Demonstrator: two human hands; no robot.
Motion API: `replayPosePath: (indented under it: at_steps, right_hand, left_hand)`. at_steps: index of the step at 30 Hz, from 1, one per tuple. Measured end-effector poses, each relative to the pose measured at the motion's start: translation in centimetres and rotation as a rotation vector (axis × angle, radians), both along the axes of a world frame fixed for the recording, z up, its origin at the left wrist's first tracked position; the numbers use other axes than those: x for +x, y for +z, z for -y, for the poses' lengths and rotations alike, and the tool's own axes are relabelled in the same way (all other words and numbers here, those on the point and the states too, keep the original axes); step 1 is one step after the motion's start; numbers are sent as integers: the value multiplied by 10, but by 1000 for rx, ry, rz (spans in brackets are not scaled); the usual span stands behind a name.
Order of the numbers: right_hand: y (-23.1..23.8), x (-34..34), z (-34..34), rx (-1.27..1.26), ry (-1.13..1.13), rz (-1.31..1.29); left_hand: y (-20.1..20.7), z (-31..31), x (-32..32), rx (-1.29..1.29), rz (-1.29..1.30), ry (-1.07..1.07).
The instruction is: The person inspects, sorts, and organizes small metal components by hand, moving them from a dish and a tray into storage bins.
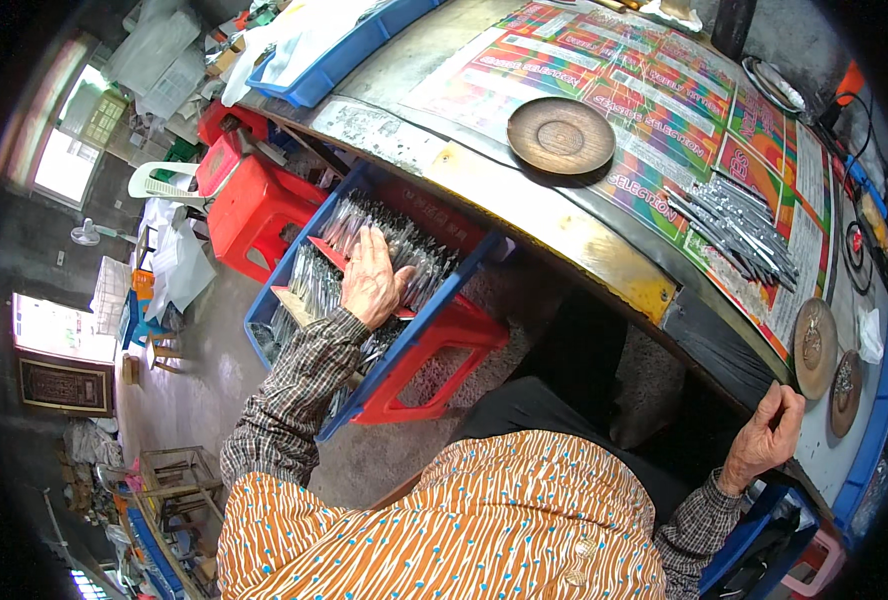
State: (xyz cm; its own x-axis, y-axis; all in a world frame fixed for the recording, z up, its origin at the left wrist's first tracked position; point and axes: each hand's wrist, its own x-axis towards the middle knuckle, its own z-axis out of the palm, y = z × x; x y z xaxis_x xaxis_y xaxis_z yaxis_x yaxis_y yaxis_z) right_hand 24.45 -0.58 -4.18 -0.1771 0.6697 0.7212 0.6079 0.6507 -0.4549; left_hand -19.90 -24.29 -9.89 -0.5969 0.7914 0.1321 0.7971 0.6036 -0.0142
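My left hand lies with its fingers stretched out on tightly packed slender, shiny strips. These fill a blue crate at the left, with red dividers between some bundles. By the table's right front edge, my right hand has its fingers bent and pressed together. What it pinches, if anything, does not show. Just beyond it is a round brown dish, with a second small brown dish beside it holding small bits. A pile of thin silvery sticks lies on the table.
A larger round brown plate rests on colourful printed sheets covering the table. The crate stands on a red stool under the table edge. Another blue tray sits at the far left. Red stools stand beyond the crate. Cables run along the right.
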Motion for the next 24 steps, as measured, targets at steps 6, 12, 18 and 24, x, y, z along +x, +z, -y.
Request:
replayPosePath:
  at_steps: [6,12,18,24]
  right_hand:
    - [1,0,0,28,2,2]
    - [3,-3,0,37,35,-17]
    - [4,-5,-1,74,38,-5]
    - [4,-5,-1,69,58,-16]
  left_hand:
    - [-1,-9,-5,-96,72,49]
    - [3,-6,-1,-78,85,83]
    - [12,-1,-3,-92,114,68]
    - [35,-15,-17,-24,-39,-300]
